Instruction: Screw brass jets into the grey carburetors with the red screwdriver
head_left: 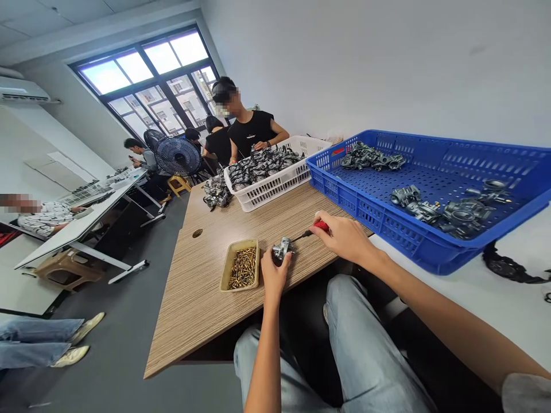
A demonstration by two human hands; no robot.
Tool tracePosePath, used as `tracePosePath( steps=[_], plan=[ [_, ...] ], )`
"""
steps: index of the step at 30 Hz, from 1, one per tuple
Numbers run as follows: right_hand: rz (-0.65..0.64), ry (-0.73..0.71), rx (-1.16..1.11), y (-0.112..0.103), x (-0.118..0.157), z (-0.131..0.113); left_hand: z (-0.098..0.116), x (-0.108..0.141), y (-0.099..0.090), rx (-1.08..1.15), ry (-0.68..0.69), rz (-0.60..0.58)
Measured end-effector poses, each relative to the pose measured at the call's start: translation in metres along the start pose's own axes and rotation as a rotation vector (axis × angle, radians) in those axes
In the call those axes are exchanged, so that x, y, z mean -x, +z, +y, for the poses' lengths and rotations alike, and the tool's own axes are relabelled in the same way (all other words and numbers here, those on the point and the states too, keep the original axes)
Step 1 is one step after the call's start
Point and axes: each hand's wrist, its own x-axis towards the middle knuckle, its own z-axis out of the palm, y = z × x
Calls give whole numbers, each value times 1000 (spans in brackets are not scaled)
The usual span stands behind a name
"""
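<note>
My left hand (274,274) is closed around a small grey metal carburetor (282,248), holding it just above the wooden table. A screwdriver (321,226) with a red handle is gripped in my right hand (344,236). Its dark shaft points left at the carburetor's side; whether the tip sits in a screw is too small to tell. Close to the left hand stands a cream tray (224,278) full of small brass pieces (243,268) that look like jets or screws.
Right of the table is a blue crate (365,209) with several carburetors (467,213). A white crate (275,195) heaped with dark metal parts (262,166) stands at the table's far end, where a co-worker (252,129) handles parts. A black watch (508,267) lies at far right.
</note>
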Motion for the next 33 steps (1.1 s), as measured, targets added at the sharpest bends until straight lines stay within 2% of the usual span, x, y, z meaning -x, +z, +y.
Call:
tracePosePath(
  steps=[5, 10, 20, 25, 33],
  plan=[
    [-8, 78, -4, -2, -4, 6, 3, -2, 1, -66, -14, 3],
    [-4, 118, -16, -3, -5, 7, 4, -1, 1, -41, -53, 65],
    [-16, 120, -78, 8, -1, 0, 11, 0, -7, 10, 54, -21],
    [-5, 137, -92, 14, 0, 0, 10, -1, -6, -2, 58, -26],
    [-4, 175, -80, 13, -1, 0, 11, 0, -6, 2, 57, -17]
  ],
)
